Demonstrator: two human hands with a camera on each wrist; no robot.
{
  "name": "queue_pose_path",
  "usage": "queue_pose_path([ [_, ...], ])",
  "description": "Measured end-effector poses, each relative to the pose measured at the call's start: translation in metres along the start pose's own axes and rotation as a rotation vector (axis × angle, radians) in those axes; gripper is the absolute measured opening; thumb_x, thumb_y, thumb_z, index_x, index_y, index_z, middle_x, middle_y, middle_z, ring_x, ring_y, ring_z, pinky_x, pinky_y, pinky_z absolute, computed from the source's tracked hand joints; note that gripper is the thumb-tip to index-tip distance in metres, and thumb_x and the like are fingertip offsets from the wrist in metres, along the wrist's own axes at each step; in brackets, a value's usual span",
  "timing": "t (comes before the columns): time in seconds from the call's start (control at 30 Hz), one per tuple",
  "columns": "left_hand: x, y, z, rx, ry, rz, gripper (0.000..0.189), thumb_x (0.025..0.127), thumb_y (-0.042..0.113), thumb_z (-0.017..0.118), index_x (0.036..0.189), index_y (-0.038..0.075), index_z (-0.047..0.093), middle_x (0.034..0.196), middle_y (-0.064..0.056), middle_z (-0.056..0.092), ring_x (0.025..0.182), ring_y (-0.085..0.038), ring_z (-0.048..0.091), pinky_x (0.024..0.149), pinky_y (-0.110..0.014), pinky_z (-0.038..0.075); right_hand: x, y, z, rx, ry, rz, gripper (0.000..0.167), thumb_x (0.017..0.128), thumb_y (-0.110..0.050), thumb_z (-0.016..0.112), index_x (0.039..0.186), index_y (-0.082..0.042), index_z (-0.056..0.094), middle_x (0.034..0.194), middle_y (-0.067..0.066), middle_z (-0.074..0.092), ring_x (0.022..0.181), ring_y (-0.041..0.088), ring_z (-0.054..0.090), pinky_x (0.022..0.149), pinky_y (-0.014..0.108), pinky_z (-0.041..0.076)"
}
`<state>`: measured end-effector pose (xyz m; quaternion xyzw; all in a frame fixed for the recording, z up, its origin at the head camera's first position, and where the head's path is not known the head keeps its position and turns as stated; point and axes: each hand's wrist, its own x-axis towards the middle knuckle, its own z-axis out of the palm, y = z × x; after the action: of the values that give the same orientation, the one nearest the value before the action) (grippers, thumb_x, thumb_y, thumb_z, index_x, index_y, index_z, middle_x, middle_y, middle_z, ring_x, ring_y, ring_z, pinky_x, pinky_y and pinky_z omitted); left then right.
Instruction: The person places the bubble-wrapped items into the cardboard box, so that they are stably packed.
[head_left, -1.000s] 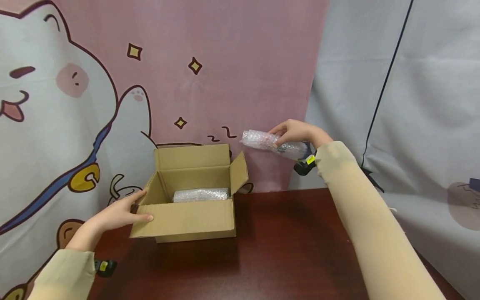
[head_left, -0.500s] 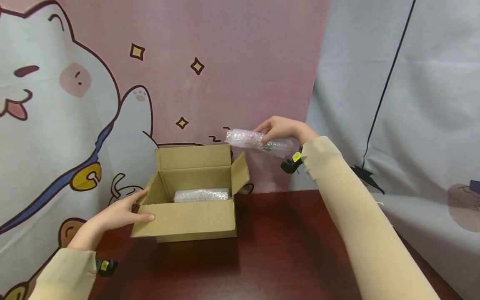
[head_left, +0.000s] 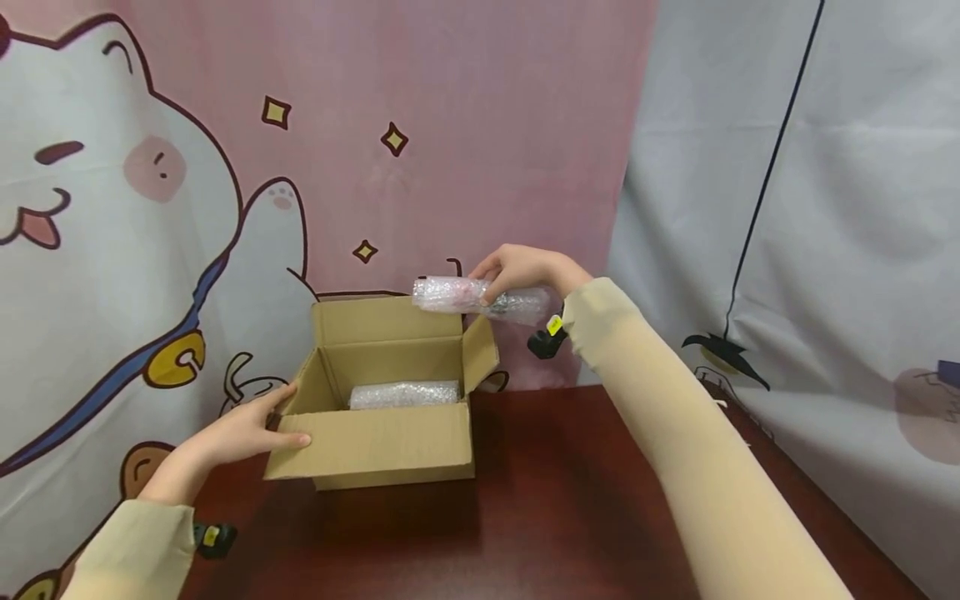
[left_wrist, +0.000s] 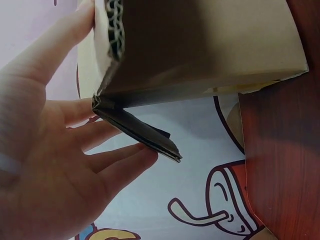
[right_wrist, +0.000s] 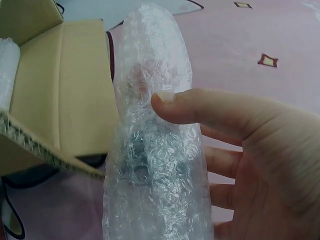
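An opened cardboard box stands on the table, flaps spread. Inside lies a bubble-wrapped roll. My left hand holds the box at its front left corner, thumb over the front flap. In the left wrist view, its fingers reach behind the folded side flap. My right hand grips a second bubble-wrapped roll in the air, above and right of the box's back right corner. The right wrist view shows the thumb across this roll; pinkish and dark patches show faintly through the wrap.
The dark red tabletop extends in front and to the right of the box. Behind it hangs a pink cloth with a cartoon cat, joined by a grey-white cloth on the right. The right flap of the box sticks up.
My right hand has carried the bubble-wrapped roll leftward, from over the table's right part to beside the box's back flap. My left hand keeps its hold on the box.
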<state>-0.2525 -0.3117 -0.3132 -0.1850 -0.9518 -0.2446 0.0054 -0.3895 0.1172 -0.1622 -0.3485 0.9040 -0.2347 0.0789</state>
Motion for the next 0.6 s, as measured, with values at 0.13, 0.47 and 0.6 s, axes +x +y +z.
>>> queue_pose_path([
  [0.13,0.000,0.001,0.000,0.000,0.002,-0.005,0.100,0.082,0.042,0.076,0.147,-0.013,0.023,0.148,-0.035,0.029,0.129,-0.053,0.036,0.096,-0.064,0.037,0.008,-0.012,0.005,0.004,-0.013,-0.021,0.049,0.082,-0.013,0.072,0.130,-0.012,0.064,0.120,0.007,0.065,0.107,0.021,0.057,0.091,0.037,0.047],
  [0.47,0.000,0.001,0.000,0.011,0.007,-0.021,0.100,0.082,0.043,0.076,0.148,-0.012,0.024,0.147,-0.035,0.030,0.127,-0.053,0.039,0.095,-0.064,0.038,0.033,-0.038,0.026,0.023,-0.047,-0.045,0.049,0.081,-0.013,0.073,0.129,-0.013,0.065,0.122,0.004,0.064,0.109,0.018,0.057,0.092,0.033,0.047],
  [0.6,-0.001,0.001,0.001,0.009,0.007,-0.020,0.100,0.082,0.043,0.076,0.148,-0.012,0.024,0.147,-0.035,0.029,0.127,-0.053,0.038,0.095,-0.064,0.037,0.039,-0.047,0.034,-0.023,-0.073,-0.067,0.048,0.081,-0.014,0.074,0.128,-0.014,0.066,0.124,0.004,0.064,0.109,0.017,0.057,0.091,0.032,0.047],
])
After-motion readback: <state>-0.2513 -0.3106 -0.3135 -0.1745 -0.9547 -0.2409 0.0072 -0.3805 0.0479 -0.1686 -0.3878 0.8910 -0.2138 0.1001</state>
